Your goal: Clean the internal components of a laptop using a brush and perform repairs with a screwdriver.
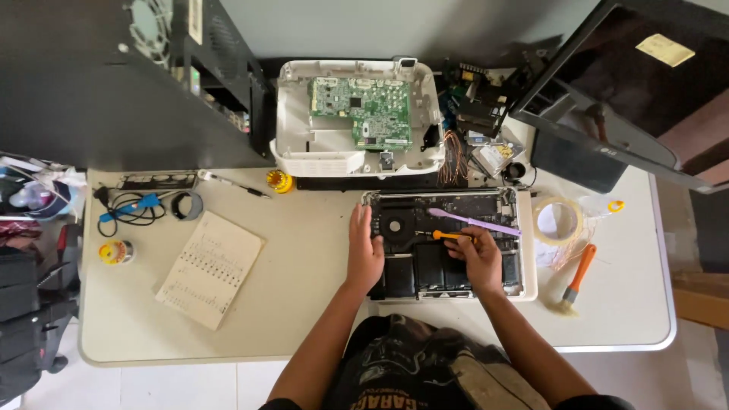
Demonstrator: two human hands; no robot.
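An opened laptop [501, 199] lies bottom-up on the table, its fan, black battery cells and boards showing. My left hand [364, 250] rests flat on the laptop's left edge beside the fan. Over the battery area, my right hand [474, 254] grips a small orange-handled screwdriver [444, 235], its tip pointing left at the board. A purple plastic pry tool [474, 222] lies across the laptop just above my right hand.
Behind the laptop is an open white device case with a green circuit board [361, 110]. A tape roll [558, 220] and an orange-handled brush [577, 277] lie to the right. A notepad [210, 269], cables and a solder spool [115, 251] lie left. A computer tower stands at back left, a monitor back right.
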